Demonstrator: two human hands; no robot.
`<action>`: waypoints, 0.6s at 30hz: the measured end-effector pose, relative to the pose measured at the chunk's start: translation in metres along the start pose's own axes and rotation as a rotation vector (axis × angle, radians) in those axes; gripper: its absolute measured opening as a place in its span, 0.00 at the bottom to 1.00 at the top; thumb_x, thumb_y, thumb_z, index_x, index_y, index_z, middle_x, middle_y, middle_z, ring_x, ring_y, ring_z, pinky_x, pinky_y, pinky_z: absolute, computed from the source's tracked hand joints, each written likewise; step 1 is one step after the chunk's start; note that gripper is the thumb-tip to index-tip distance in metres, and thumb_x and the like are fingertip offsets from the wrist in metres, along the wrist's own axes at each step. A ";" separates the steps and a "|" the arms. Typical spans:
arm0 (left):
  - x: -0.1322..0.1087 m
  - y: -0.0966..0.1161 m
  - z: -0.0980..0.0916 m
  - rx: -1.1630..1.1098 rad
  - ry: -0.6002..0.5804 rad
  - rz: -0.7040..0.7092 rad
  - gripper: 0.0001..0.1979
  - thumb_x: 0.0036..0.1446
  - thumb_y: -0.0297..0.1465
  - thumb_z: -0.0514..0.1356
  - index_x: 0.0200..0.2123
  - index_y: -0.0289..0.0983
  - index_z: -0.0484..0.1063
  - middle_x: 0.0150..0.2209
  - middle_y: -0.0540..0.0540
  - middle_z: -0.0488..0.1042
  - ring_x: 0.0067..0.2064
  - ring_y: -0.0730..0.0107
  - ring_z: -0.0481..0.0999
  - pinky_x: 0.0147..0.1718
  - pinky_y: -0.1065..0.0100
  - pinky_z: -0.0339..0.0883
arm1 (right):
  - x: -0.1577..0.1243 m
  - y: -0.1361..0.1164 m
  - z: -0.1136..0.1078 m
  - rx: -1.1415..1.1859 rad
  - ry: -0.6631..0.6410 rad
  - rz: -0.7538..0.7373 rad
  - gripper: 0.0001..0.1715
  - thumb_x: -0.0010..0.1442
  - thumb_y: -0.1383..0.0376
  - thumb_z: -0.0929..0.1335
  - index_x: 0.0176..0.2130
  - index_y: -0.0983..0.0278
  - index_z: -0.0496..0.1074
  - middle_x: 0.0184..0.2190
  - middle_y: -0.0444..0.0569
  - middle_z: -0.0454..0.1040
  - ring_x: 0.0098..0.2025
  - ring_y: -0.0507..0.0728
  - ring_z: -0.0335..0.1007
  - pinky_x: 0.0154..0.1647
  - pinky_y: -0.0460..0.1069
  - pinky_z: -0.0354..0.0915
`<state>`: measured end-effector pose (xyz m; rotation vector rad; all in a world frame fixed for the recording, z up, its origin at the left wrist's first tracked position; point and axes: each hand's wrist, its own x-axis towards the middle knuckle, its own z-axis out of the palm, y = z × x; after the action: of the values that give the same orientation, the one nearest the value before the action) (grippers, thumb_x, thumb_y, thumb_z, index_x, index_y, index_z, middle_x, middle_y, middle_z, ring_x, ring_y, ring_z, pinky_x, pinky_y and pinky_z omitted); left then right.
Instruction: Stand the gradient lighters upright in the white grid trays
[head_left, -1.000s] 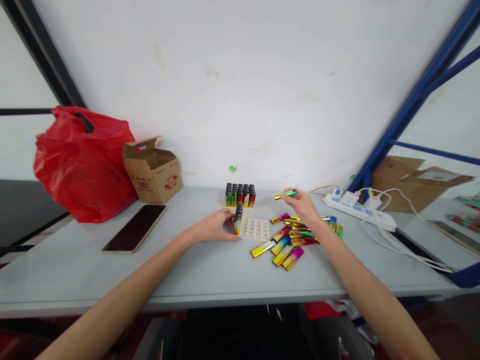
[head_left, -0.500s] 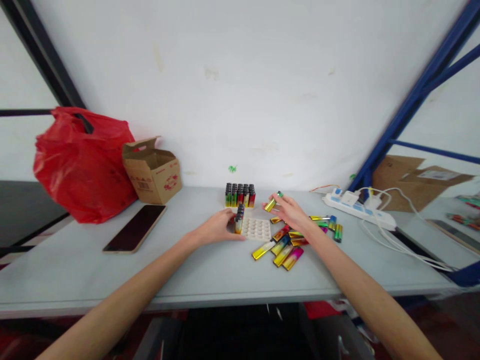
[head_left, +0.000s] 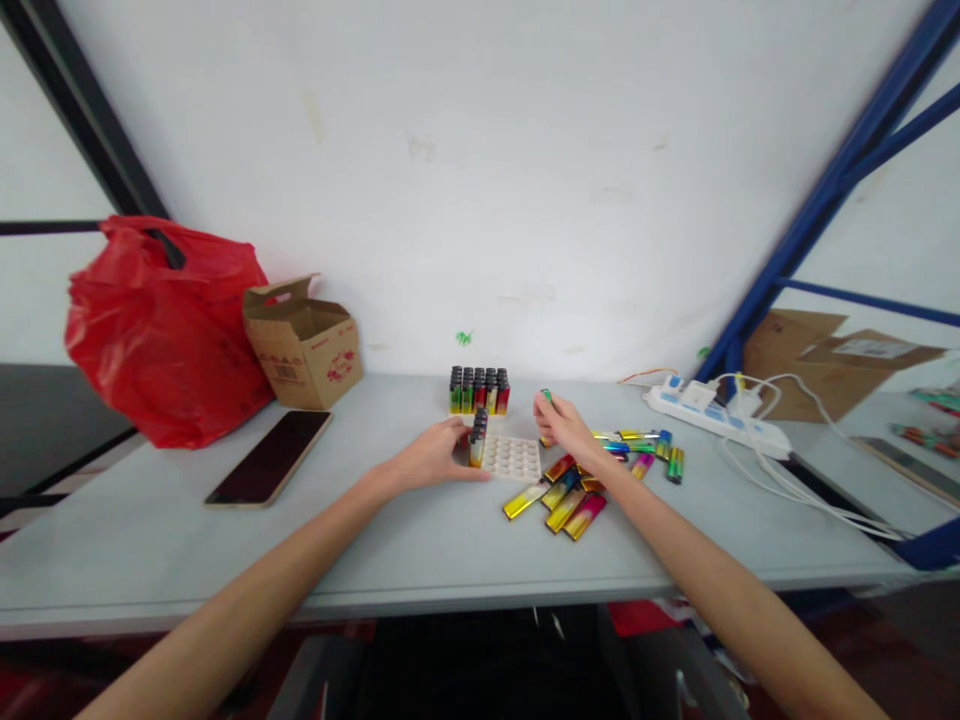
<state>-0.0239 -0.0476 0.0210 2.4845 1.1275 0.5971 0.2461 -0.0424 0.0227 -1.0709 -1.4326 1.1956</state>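
A white tray (head_left: pixel 517 458) with rows of round hollows lies on the table, and a short row of black-topped lighters (head_left: pixel 478 435) stands along its left side. My left hand (head_left: pixel 431 455) curls around that corner, its thumb along the tray's front edge and its fingers behind the row. To the right, above the tray's back corner, my right hand (head_left: pixel 559 422) is closed on a lighter (head_left: pixel 547 395); only its green end shows past the fingers. Below and beside that hand lie loose metallic-coloured lighters (head_left: pixel 566 507), several partly hidden by the forearm.
Behind the tray stands a block of upright black-topped lighters (head_left: pixel 480 392). A phone (head_left: pixel 270 458), an open cardboard box (head_left: pixel 311 345) and a red plastic bag (head_left: pixel 169 330) are at the left. A white power strip (head_left: pixel 720 420) with cables lies at the right.
My right hand has turned, its fingers closing further over the lighter, so less of its yellow body shows. The left hand keeps its place at the tray.
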 end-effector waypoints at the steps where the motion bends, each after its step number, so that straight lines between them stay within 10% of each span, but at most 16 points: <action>1: 0.000 0.000 0.000 -0.009 0.003 0.007 0.31 0.49 0.55 0.73 0.47 0.39 0.78 0.47 0.42 0.81 0.46 0.51 0.80 0.47 0.59 0.74 | -0.001 0.001 0.001 -0.113 0.014 -0.051 0.37 0.58 0.30 0.70 0.29 0.58 0.62 0.20 0.35 0.52 0.21 0.49 0.45 0.21 0.46 0.47; 6: -0.001 0.001 0.001 -0.025 0.009 0.016 0.31 0.50 0.54 0.73 0.48 0.38 0.79 0.49 0.41 0.82 0.48 0.51 0.81 0.49 0.59 0.74 | -0.006 0.002 0.011 -0.495 0.115 -0.261 0.36 0.66 0.39 0.65 0.21 0.59 0.56 0.19 0.40 0.54 0.25 0.52 0.52 0.28 0.49 0.50; 18: -0.001 -0.003 0.002 -0.019 0.007 -0.008 0.33 0.48 0.56 0.73 0.48 0.37 0.79 0.49 0.39 0.82 0.48 0.50 0.81 0.50 0.57 0.75 | -0.007 0.004 0.017 -0.544 0.111 -0.310 0.28 0.73 0.43 0.61 0.30 0.59 0.63 0.23 0.41 0.67 0.28 0.55 0.64 0.33 0.49 0.59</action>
<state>-0.0250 -0.0465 0.0173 2.4624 1.1281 0.6116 0.2306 -0.0511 0.0167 -1.1929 -1.8084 0.5249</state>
